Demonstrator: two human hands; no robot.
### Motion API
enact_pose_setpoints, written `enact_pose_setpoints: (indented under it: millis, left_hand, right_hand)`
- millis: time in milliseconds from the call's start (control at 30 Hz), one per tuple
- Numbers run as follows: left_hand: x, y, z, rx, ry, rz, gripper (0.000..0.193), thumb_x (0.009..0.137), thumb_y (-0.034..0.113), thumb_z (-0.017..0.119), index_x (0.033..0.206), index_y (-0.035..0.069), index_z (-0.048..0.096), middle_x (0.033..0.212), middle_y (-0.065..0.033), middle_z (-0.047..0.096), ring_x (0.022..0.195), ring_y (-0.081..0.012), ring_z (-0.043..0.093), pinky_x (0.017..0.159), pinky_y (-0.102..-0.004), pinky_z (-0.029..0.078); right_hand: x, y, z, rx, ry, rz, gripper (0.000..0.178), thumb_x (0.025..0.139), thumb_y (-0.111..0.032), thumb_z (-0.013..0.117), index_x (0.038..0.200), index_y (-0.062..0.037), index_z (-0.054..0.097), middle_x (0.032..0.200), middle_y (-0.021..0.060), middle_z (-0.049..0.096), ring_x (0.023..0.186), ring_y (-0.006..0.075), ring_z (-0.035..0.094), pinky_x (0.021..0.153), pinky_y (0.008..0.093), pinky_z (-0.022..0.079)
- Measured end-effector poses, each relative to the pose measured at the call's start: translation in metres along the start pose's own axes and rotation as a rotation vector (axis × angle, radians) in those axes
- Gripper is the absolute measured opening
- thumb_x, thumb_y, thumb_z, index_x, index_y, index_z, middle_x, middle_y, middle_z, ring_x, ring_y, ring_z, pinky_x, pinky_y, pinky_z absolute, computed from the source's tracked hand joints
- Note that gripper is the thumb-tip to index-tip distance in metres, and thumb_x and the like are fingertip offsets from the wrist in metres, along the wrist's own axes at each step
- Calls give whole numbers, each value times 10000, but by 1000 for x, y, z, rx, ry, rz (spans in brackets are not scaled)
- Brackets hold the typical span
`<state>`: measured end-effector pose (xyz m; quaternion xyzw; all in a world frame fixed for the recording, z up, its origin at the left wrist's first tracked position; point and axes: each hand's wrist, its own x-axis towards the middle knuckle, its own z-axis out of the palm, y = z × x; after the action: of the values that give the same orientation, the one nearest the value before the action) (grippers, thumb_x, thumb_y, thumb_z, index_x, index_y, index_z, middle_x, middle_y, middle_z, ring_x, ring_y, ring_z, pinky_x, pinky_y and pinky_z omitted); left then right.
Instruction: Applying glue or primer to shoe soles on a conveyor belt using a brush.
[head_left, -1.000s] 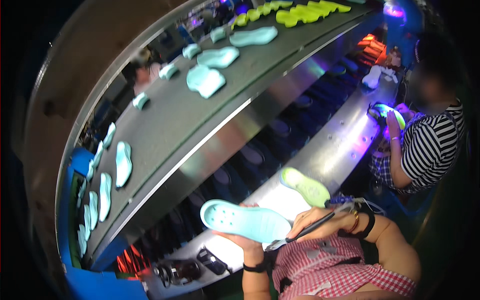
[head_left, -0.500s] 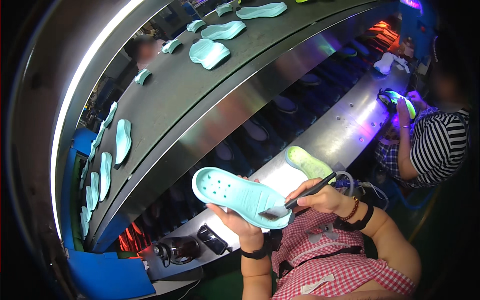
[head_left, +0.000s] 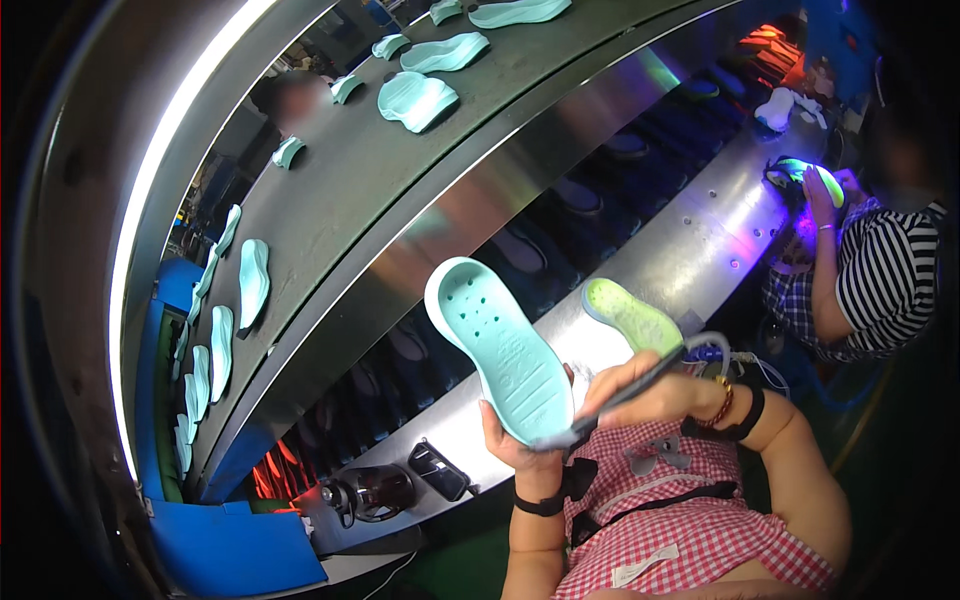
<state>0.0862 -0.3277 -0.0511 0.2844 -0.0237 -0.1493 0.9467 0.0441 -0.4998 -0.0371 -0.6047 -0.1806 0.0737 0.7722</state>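
My left hand (head_left: 522,452) grips a pale turquoise shoe sole (head_left: 505,350) near its lower end, with the hollow inner face and its cluster of holes turned up. In my right hand (head_left: 640,392) is a brush (head_left: 632,390) with a dark handle and a tube running from its back end. Its bristles, blurred, touch the lower edge of the sole. A yellow-green sole (head_left: 632,314) lies on the metal bench (head_left: 670,240) just beyond my right hand.
Several turquoise soles (head_left: 445,52) lie on the dark conveyor belt (head_left: 330,190) above the bench. A phone (head_left: 440,470) and a dark glass jug (head_left: 378,490) stand at lower left. At right a person in a striped shirt (head_left: 885,270) holds a shoe (head_left: 815,180) under violet light.
The sole has swung more upright and shifted right, its holed end rising. The brush has slid from inside the sole to its lower edge. The whole view has shifted slightly.
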Motion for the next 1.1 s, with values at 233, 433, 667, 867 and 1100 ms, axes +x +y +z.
enact_pose_setpoints:
  millis: [233, 433, 667, 867, 1100]
  left_hand:
    - [8, 8, -6, 31, -122, -48, 585, 857, 478, 370, 1260, 56, 406, 1205, -157, 485, 1047, -361, 497, 898, -547, 362]
    - [12, 21, -8, -197, -185, -301, 533, 879, 415, 358, 1248, 34, 415, 1217, -178, 478, 1061, -371, 500, 906, -534, 366]
    - [15, 25, 2, 279, -77, -712, 480, 890, 273, 431, 1257, -32, 377, 1185, -172, 500, 1046, -261, 532, 910, -361, 417]
    - [14, 28, 7, 428, -68, -810, 445, 883, 240, 482, 1230, -32, 424, 1165, -150, 521, 1017, -220, 551, 870, -319, 452]
    - [8, 35, 14, 471, -51, -833, 438, 881, 226, 498, 1229, -30, 429, 1160, -141, 527, 986, -193, 566, 834, -284, 473]
  right_hand:
    - [3, -20, -10, -279, -27, -34, 175, 721, -86, 664, 891, -43, 668, 820, 101, 635, 772, 163, 591, 678, 257, 459]
    - [-7, -31, -5, -323, -345, -186, 189, 722, -86, 675, 897, -18, 658, 868, 123, 645, 827, 224, 600, 741, 296, 470]
    - [7, -49, -28, -471, -633, -62, 208, 764, -45, 595, 964, 11, 605, 940, 139, 634, 873, 248, 616, 770, 317, 475]
    - [-3, -51, -36, -694, -653, -26, 241, 749, -61, 559, 988, -29, 584, 979, 121, 624, 926, 271, 588, 776, 330, 468]
    - [-9, -56, -49, -788, -603, -87, 255, 738, -86, 555, 988, -80, 601, 985, 96, 621, 911, 266, 590, 743, 348, 467]
